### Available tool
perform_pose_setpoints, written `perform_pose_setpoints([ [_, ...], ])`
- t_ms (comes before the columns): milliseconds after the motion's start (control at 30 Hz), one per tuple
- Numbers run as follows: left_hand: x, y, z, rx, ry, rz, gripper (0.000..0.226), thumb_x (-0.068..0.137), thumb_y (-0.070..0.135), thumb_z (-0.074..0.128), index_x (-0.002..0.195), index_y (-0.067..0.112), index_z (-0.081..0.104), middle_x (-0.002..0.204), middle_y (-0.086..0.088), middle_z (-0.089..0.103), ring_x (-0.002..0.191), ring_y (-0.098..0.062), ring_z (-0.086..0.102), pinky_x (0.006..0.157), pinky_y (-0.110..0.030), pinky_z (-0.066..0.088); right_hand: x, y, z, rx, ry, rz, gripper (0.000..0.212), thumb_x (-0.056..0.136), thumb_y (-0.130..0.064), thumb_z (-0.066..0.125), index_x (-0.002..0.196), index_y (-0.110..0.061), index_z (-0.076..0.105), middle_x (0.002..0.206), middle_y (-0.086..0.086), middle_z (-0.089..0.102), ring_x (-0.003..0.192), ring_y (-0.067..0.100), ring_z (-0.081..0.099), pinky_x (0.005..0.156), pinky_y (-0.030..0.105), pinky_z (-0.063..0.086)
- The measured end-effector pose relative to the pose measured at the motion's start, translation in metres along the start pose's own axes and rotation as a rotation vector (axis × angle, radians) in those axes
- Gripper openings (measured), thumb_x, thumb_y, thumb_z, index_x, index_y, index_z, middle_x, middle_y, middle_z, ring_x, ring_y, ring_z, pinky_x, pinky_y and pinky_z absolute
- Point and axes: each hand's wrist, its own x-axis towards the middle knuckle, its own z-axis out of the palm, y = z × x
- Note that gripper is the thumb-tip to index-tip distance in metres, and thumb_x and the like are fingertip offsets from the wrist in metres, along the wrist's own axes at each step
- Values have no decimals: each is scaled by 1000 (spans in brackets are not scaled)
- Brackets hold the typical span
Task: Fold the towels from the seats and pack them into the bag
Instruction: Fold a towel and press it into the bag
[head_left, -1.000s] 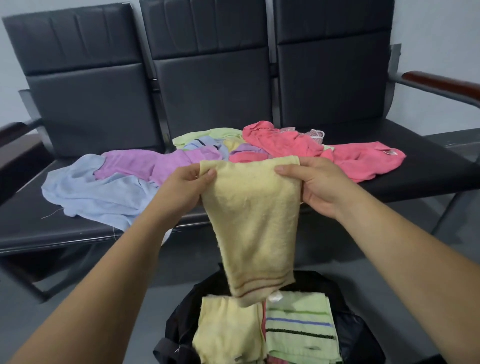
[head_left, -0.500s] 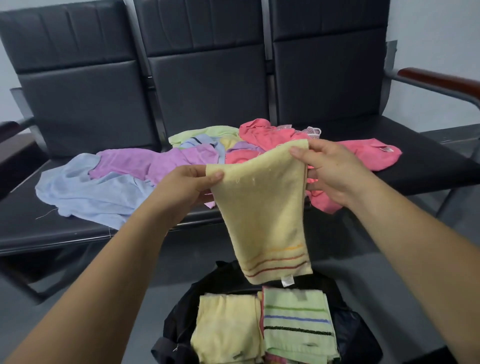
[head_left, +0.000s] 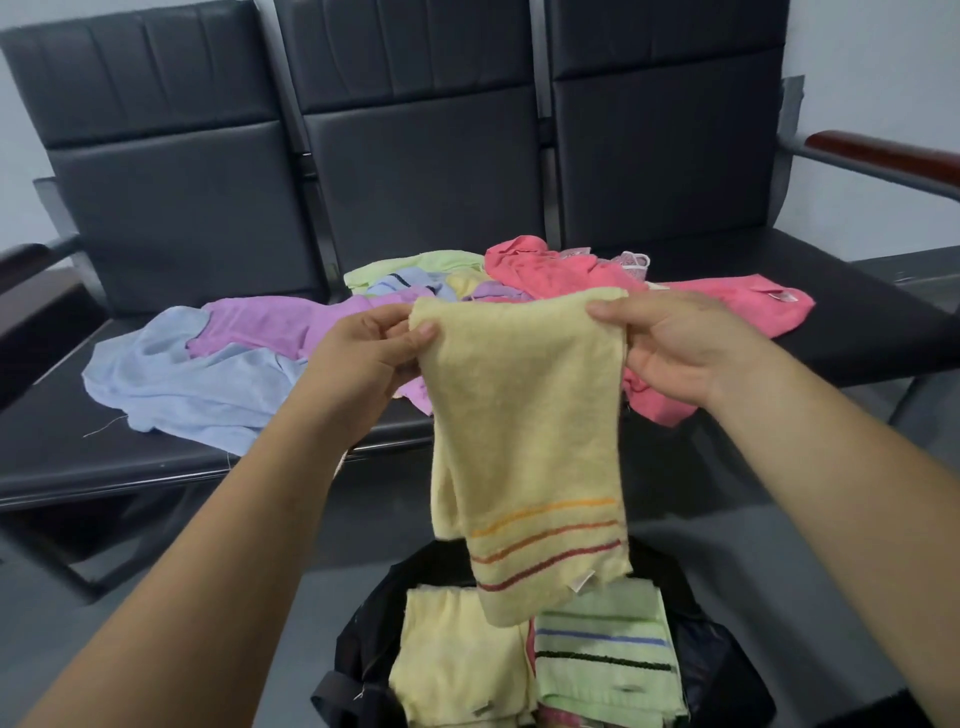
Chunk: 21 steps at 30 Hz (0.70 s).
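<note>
At towel (head_left: 524, 415) hem, tag (head_left: 582, 582), apparently illegible

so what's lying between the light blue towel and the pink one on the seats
Head view: a purple towel overlapping the light blue towel, then a small mixed heap of towels, then the pink towel.

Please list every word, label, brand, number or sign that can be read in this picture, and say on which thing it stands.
No text here can be read.
The white tag on the hem of the yellow towel: too small to read.
The pale tag on the pink towel: blurred, not readable.
</note>
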Motion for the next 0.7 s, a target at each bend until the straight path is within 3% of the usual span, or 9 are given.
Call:
perform_pose_setpoints([
  [133, 1, -4, 0, 123, 133, 70, 12, 99, 13, 63, 102, 9, 74, 78, -5, 74, 74, -20, 68, 74, -30, 59, 4, 6, -8, -188, 145, -74, 13, 90, -8, 72, 103, -10, 75, 94, 7, 78, 89, 23, 75, 79, 38, 60],
  [233, 1, -6, 1, 120, 161, 74, 17, 99, 17, 64, 101, 4, 74, 81, -12, 66, 79, -25, 59, 78, -37, 54, 7, 7, -8, -178, 167, -101, 13, 90, -6, 72, 103, -7, 74, 95, 9, 78, 88, 23, 75, 80, 39, 61],
  [333, 0, -5, 3, -14, 67, 25, 26, 91, 12, 69, 113, -2, 70, 87, -9, 72, 82, -20, 67, 74, -25, 56, 8, 9, -7, -19, 145, -80, 13, 91, -1, 69, 103, -1, 71, 92, 12, 76, 85, 21, 75, 75, 33, 62],
  [433, 0, -6, 3, -36, 7, 2, 38, 85, 1, 70, 122, -6, 64, 92, -10, 74, 77, -13, 71, 67, -17, 53, 11, 9, -10, 108, 110, -79, 14, 90, 2, 67, 104, 2, 68, 94, 13, 76, 93, 20, 75, 80, 30, 61],
  [567, 1, -8, 3, 45, 69, 38, 20, 89, 0, 70, 109, 1, 68, 88, -6, 75, 76, -14, 71, 70, -21, 53, 10, 9, -11, 28, 179, -128, 7, 91, 7, 65, 97, 5, 68, 83, 11, 77, 83, 17, 76, 73, 23, 59],
  [700, -1, -6, 10, 8, 114, 51, 9, 92, -1, 67, 94, 8, 67, 78, -3, 71, 65, -9, 66, 63, -16, 52, 8, 9, -13, -129, 275, -187, 12, 89, 1, 71, 101, 1, 73, 96, 14, 78, 93, 23, 77, 76, 26, 59],
])
